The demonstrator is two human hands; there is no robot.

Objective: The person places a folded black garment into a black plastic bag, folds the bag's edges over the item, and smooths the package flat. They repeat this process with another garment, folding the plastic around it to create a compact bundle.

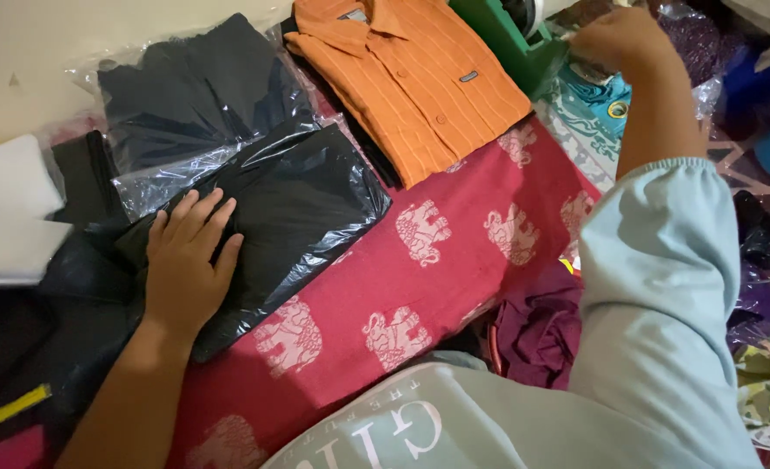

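My left hand [187, 260] lies flat, fingers spread, on a black garment sealed in a clear plastic bag [289, 208] at the left. A second bagged black garment [198, 95] lies just behind it. My right hand [615, 39] reaches to the far upper right, its fingers curled at a clear plastic bag [698, 52] among coloured clothes; whether it grips the bag is unclear. A folded orange striped shirt [411, 74] lies between the two hands. My pale blue sleeve [663, 287] covers the right arm.
A red cloth with pale elephant prints [420, 269] covers the surface. A green object [502, 39] stands behind the orange shirt. White folded items [7, 217] sit at the left edge, a maroon garment [537, 334] lies near my body, and mixed bagged clothes fill the right side.
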